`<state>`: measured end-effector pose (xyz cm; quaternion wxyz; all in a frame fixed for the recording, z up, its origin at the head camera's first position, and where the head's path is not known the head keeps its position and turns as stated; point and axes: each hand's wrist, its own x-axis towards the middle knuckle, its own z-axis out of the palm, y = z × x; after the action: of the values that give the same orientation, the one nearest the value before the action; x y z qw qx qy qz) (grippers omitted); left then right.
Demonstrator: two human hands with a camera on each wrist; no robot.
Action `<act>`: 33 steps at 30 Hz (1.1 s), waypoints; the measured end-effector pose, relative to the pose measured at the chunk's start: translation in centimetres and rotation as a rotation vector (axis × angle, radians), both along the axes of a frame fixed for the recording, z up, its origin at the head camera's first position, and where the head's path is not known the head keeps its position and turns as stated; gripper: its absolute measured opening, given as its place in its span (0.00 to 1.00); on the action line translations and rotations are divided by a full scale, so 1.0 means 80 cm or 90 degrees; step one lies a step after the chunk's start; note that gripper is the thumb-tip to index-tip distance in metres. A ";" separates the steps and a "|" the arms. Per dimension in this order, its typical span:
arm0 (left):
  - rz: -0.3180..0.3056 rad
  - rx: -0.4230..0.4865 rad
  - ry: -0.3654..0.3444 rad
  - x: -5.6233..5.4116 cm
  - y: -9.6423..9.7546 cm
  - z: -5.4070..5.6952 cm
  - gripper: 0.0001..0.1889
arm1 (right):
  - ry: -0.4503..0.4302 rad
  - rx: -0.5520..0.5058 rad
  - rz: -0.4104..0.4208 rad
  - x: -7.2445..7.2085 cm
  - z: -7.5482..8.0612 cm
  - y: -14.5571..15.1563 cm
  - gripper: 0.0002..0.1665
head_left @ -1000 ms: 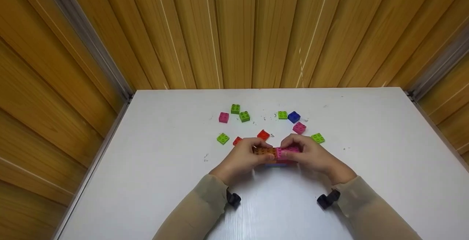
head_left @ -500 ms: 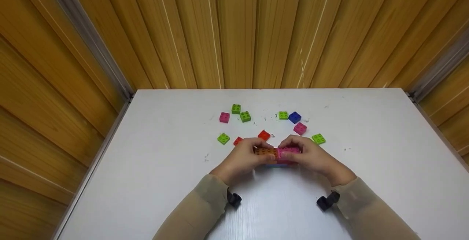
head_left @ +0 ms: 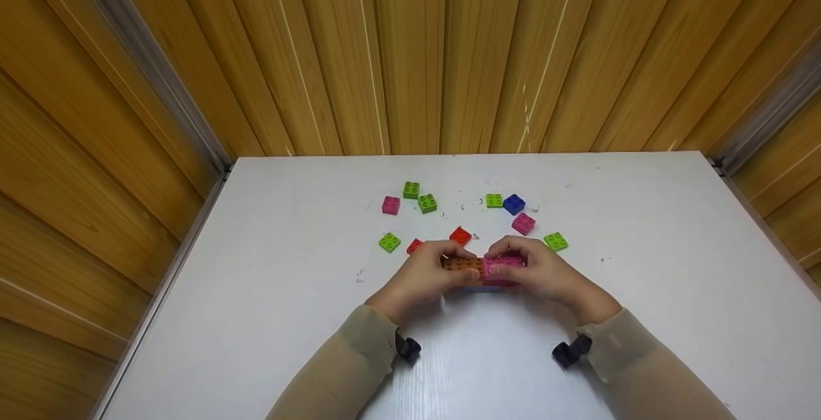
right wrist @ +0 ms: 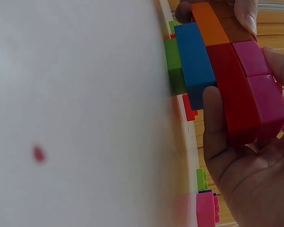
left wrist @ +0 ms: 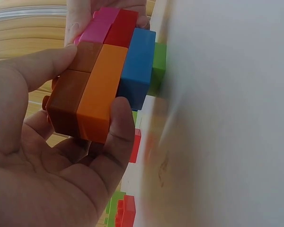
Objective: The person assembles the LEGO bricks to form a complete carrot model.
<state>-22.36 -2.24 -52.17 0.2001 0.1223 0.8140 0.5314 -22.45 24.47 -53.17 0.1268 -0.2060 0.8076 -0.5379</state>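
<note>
Both hands hold a stack of toy building bricks low over the white table point(head_left: 288, 317). My left hand point(head_left: 420, 279) grips its left end, thumb on the brown bricks point(left wrist: 66, 101) and fingers curled round below, one against the orange brick point(left wrist: 104, 85). At the other end, my right hand point(head_left: 551, 272) grips the pink bricks point(right wrist: 253, 59) and the red brick point(right wrist: 234, 99). Brown and pink form the studded top row, side by side. Beneath the orange and red layer is a blue brick point(right wrist: 194, 56), and a green brick point(left wrist: 157, 68) sits lowest, close to the tabletop.
Loose bricks lie beyond the hands: green point(head_left: 389, 242), pink point(head_left: 391, 205) and others at the left, red point(head_left: 460, 236) near the middle. To the right are blue point(head_left: 514, 204), pink point(head_left: 523, 223) and green point(head_left: 556, 241) bricks. A wood-patterned wall point(head_left: 410, 54) stands behind the table.
</note>
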 end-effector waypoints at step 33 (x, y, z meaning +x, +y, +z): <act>-0.019 0.029 0.005 0.000 -0.003 -0.003 0.10 | -0.021 0.025 -0.018 0.005 0.001 -0.004 0.12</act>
<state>-22.34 -2.49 -52.43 0.2017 0.1410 0.8007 0.5462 -22.02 24.19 -53.09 0.1364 -0.1830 0.8188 -0.5267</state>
